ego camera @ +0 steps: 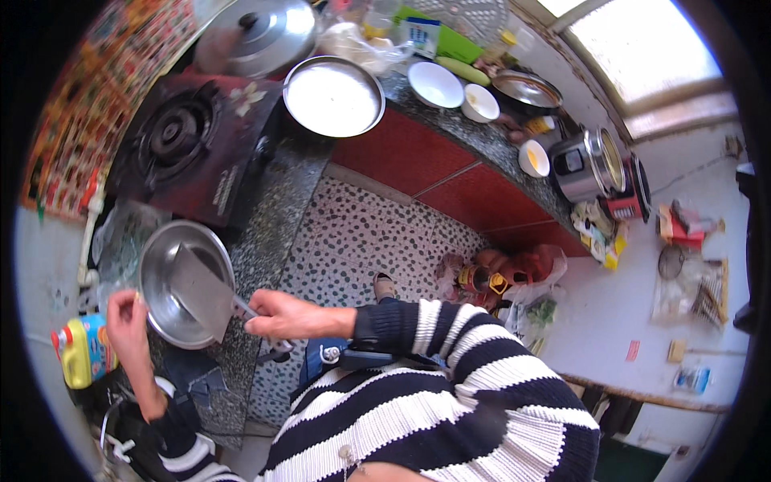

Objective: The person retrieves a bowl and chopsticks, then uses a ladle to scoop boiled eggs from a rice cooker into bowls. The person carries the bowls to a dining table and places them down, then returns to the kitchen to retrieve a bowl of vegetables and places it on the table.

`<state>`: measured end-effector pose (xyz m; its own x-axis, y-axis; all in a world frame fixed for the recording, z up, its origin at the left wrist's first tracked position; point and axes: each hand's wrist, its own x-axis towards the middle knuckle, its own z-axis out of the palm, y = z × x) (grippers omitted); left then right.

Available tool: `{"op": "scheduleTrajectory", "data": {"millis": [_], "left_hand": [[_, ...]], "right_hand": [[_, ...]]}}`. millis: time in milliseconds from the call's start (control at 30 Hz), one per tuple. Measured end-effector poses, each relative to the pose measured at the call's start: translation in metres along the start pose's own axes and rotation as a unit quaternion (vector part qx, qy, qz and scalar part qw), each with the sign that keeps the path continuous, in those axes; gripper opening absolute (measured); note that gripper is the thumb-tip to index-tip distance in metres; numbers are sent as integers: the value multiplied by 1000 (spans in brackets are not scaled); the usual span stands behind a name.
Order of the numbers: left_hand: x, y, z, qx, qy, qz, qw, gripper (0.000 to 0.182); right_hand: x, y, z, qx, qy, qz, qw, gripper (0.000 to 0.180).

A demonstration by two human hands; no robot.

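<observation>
My right hand (280,314) grips the handle of a kitchen cleaver (202,292), whose broad blade lies over a stainless steel bowl (150,307). The bowl stands on the speckled stone counter (256,205). At the bowl's left rim is my left hand (127,316), its thumb and fingertips close together; whether something small sits between them I cannot tell. A yellow bottle (78,355) with a red cap and blue label stands left of that hand. Below the bowl lies a dark cloth (196,370).
A gas stove (187,138) is beyond the bowl, with a large lidded pot (259,36) and a metal pan (334,96) behind it. White bowls (435,85), a green vegetable (462,71) and a rice cooker (584,165) line the far counter. Bagged items (512,271) stand on the floor.
</observation>
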<state>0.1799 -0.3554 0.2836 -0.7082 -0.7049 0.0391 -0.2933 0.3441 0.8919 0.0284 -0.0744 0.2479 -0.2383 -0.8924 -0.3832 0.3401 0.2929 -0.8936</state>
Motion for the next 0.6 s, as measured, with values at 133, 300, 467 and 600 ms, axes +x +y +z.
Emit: {"op": "scheduleTrajectory", "data": {"millis": [133, 300, 467, 600], "left_hand": [[-39, 30, 13, -68, -20, -53, 996, 8], [-53, 59, 32, -46, -11, -104, 994, 10], [-58, 91, 58, -69, -37, -80, 994, 14], [-83, 144, 93, -50, -72, -48, 995, 12]], "right_hand": [[18, 27, 7, 41, -7, 10, 999, 35], [25, 43, 6, 207, -115, 19, 971, 47], [21, 51, -8, 243, -165, 79, 952, 49], [3, 55, -40, 180, -78, 67, 978, 53]]}}
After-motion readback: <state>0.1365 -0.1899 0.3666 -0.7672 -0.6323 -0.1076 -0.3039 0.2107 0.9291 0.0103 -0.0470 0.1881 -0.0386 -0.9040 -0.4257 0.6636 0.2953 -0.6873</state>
